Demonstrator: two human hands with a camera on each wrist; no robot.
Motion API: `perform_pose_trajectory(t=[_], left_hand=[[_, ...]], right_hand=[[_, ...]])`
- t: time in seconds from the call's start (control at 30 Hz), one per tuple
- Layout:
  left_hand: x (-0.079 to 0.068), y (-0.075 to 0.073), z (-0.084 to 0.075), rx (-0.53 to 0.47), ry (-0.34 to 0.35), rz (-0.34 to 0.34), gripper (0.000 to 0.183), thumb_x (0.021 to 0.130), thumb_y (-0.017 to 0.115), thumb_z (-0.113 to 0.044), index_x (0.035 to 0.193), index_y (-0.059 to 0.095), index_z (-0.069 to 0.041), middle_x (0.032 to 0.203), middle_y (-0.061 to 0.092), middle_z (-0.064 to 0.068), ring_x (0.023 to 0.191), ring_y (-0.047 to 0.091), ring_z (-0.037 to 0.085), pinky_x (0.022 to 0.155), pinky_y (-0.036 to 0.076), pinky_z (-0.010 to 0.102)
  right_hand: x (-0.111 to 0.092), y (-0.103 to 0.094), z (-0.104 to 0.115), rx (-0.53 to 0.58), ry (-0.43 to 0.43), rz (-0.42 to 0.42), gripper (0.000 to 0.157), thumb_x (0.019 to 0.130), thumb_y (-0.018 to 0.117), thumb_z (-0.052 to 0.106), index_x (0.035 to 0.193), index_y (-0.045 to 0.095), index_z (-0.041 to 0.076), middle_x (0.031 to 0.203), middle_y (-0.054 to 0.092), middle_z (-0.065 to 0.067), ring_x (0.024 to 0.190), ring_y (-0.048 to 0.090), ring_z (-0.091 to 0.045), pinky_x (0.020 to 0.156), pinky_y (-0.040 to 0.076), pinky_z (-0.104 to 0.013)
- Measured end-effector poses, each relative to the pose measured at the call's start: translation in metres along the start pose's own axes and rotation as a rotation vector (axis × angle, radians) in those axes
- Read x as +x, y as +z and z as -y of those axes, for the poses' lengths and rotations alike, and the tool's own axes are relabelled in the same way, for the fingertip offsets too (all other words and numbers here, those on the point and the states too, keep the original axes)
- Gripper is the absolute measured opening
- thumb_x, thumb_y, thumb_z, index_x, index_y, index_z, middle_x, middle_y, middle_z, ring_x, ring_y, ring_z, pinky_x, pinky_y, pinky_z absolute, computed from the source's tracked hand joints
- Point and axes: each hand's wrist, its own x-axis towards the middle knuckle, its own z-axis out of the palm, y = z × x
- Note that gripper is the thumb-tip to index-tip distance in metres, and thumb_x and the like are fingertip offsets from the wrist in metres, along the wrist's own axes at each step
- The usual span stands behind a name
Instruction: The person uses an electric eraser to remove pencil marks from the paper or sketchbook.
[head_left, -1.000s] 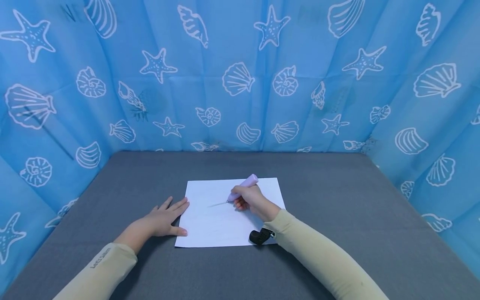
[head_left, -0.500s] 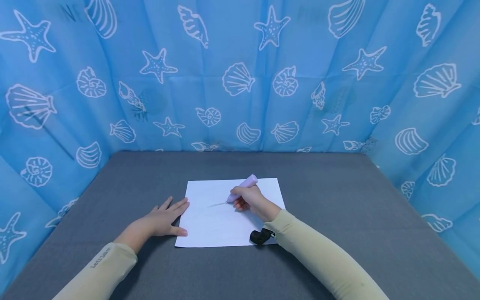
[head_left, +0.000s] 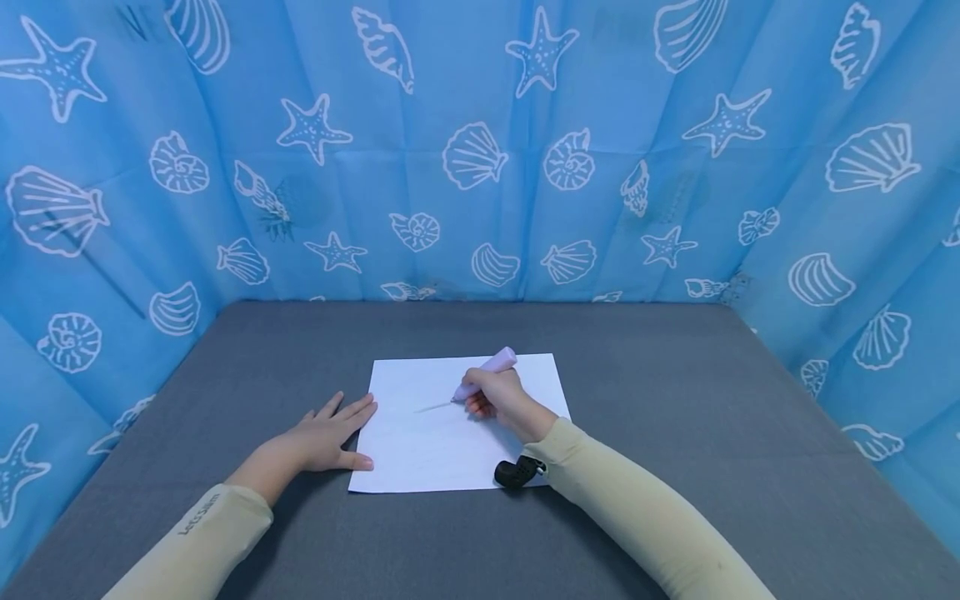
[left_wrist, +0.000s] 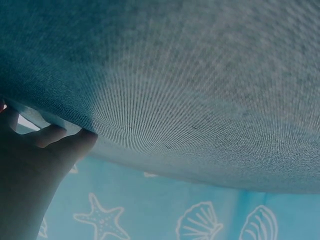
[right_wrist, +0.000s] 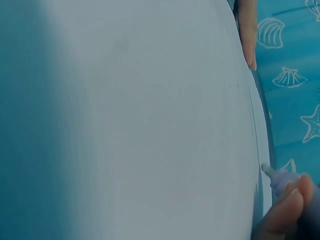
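Blue curtain (head_left: 517, 125), white shell and starfish prints, stands behind and to both sides; in front of it, grey cloth-covered worktop (head_left: 645, 375). Compared with the two earlier head frames, everything sits marginally higher and further left, curtain and worktop alike; attributed to slight head movement. White sheet of paper (head_left: 420, 458) lies flat on the worktop, with no visible shift relative to it. Left sleeve (head_left: 198, 542) and right sleeve (head_left: 645, 508) pale cream, dark lettering on the left one. Left hand (head_left: 318, 442) released, palm down, fingers spread, index tip and thumb at the paper's left margin. Right hand (head_left: 510, 400) grasping the pen, over the middle-to-right part of the paper. Neither hand has visibly changed pose. Black device (head_left: 513, 474) at the right cuff, over the paper's near edge. Pen (head_left: 497, 363): thick, lilac, blunt at the rear end, leaning back to the right; right wrist view shows a narrow greyish nib. Thin grey line (head_left: 432, 407) runs left from the nib, nearly straight; no visible gain in length. Judgement: stroke paused, or advancing too slowly to register. Nib contact with the paper: probable, not certain.
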Motion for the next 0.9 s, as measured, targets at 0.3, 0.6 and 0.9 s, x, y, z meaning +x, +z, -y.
perform_pose_trajectory(t=[0.3,0.6,0.9], left_hand=[[-0.0001,0.0006,0.0009,-0.001,0.011,-0.005,0.101,0.080,0.067,-0.061,0.154,0.025,-0.007,0.160,0.019,0.015,0.142,0.005,0.052,0.103,0.010,0.074],[-0.0010,0.0005,0.0010,0.013,0.005,-0.006,0.100,0.080,0.067,-0.061,0.154,0.026,-0.006,0.159,0.020,0.015,0.142,0.006,0.052,0.104,0.011,0.074],[-0.0018,0.0002,0.0005,-0.001,0.015,-0.010,0.099,0.081,0.068,-0.060,0.153,0.026,-0.006,0.159,0.020,0.016,0.142,0.006,0.052,0.103,0.010,0.074]], right_hand=[[0.0000,0.0009,0.0000,-0.029,-0.008,0.006,0.011,0.084,0.061,0.008,0.084,0.061,-0.003,0.052,0.053,-0.004,0.042,0.048,-0.008,0.042,0.043,-0.019],[-0.0004,0.0012,0.0003,-0.039,-0.005,0.028,0.014,0.086,0.062,0.009,0.086,0.061,-0.004,0.053,0.053,-0.005,0.042,0.049,-0.008,0.043,0.044,-0.019],[-0.0013,-0.0016,0.0019,-0.030,0.034,0.070,0.017,0.089,0.059,0.012,0.092,0.061,-0.004,0.061,0.056,-0.006,0.049,0.051,-0.011,0.047,0.047,-0.021]])
